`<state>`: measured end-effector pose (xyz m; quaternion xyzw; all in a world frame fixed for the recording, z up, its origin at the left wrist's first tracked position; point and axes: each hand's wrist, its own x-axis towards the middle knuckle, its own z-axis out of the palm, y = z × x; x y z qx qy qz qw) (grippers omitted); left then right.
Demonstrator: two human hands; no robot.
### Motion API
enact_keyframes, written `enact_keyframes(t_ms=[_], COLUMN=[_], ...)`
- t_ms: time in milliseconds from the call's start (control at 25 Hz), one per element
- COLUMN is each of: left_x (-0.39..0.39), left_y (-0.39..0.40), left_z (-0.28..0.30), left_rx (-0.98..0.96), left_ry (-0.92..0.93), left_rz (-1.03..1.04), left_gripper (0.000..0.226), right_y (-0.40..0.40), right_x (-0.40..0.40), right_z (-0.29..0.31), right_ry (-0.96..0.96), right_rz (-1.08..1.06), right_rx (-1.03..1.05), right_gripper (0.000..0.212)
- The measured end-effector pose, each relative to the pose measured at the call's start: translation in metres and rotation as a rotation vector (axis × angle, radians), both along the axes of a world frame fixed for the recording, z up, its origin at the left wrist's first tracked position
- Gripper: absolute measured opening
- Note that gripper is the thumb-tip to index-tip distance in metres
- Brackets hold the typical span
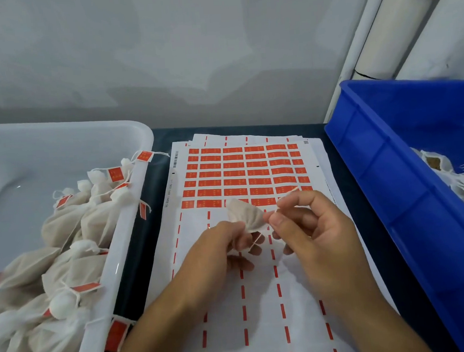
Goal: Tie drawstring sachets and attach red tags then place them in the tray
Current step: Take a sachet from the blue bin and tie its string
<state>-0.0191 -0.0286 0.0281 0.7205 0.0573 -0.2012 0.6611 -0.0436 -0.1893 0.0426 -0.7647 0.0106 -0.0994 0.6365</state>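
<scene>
Fingertips of your right hand (305,225) pinch the thin drawstring (288,195); your left hand (224,242) grips the small sachet (246,214) at its neck, mid-frame above the tag sheet (241,172). It looks light and limp, so hold at the gathered neck, not the soft body. Finished ones fill the white tray (134,210) at left; untied ones wait in the blue bin (389,164), right.

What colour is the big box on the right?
The box is bright blue, seen in the head view.
</scene>
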Motion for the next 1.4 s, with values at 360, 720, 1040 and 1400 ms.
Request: enact_keyframes(t_ms=[360,720,1040,1400], left_x=[-0.017,-0.018,-0.006,-0.011], left_y=[-0.005,-0.002,0.007,0.005], left_z=[-0.003,-0.001,0.003,0.014], left_rx=[0.578,0.400,0.244,0.141], left_ry=[-0.600,-0.453,-0.328,-0.194], left_rz=[-0.231,-0.161,-0.099,0.040], left_gripper=[0.049,0.040,0.053,0.040], right_y=[-0.003,-0.009,-0.014,-0.018], right_x=[-0.003,0.002,0.003,0.006], right_z=[-0.006,-0.007,-0.009,-0.014], right_ry=[-0.178,-0.166,-0.174,-0.338], right_rz=[0.127,0.236,0.327,0.364], right_rx=[-0.301,-0.397,-0.420,-0.639], right_gripper=[0.010,0.017,0.011,0.032])
